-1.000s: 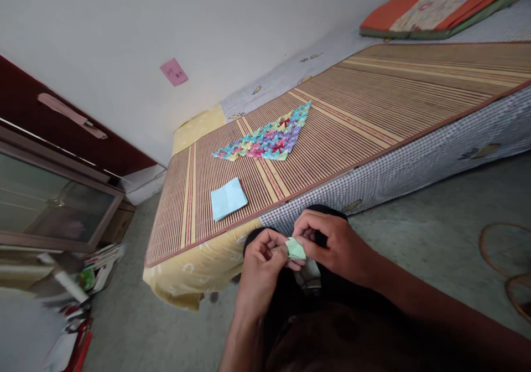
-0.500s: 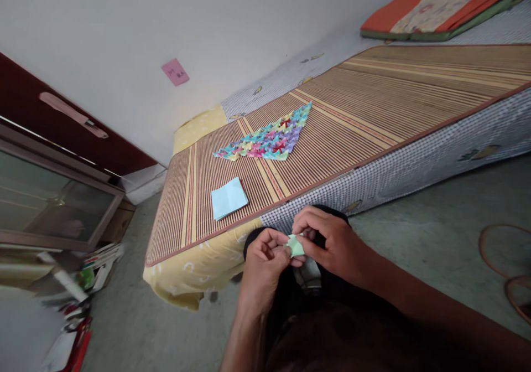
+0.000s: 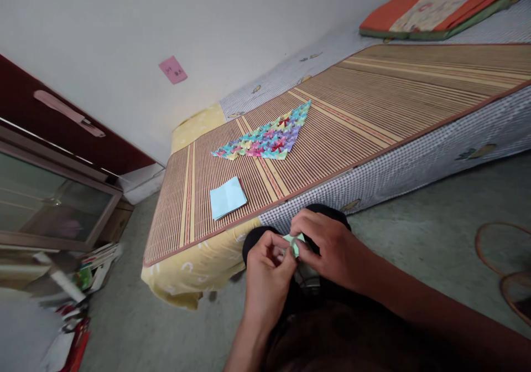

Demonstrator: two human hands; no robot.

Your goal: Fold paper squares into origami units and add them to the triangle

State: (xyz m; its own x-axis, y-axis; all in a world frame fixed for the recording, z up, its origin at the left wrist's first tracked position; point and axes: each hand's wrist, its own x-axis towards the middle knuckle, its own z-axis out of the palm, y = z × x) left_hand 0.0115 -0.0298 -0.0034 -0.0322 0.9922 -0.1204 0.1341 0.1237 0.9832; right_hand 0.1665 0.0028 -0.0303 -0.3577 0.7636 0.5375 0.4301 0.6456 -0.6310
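Observation:
My left hand [image 3: 267, 275] and my right hand [image 3: 329, 250] meet over my lap, both pinching a small folded piece of light green paper [image 3: 293, 243]. Most of the paper is hidden between the fingertips. Just beyond my hands is the edge of a low bed covered by a striped bamboo mat [image 3: 357, 112]. On the mat lie a stack of light blue paper squares [image 3: 227, 197] and, farther back, a triangular patchwork of many coloured folded paper pieces [image 3: 267, 137].
A glass-fronted cabinet [image 3: 50, 206] stands at the left with papers and clutter [image 3: 70, 300] on the floor below it. A folded orange quilt [image 3: 440, 1] lies at the bed's far end. Round hoops [image 3: 498, 261] rest on the grey floor at the right.
My hands have closed in tighter on the green paper, so less of it shows. My left hand has shifted slightly right and up. The view has drifted a little.

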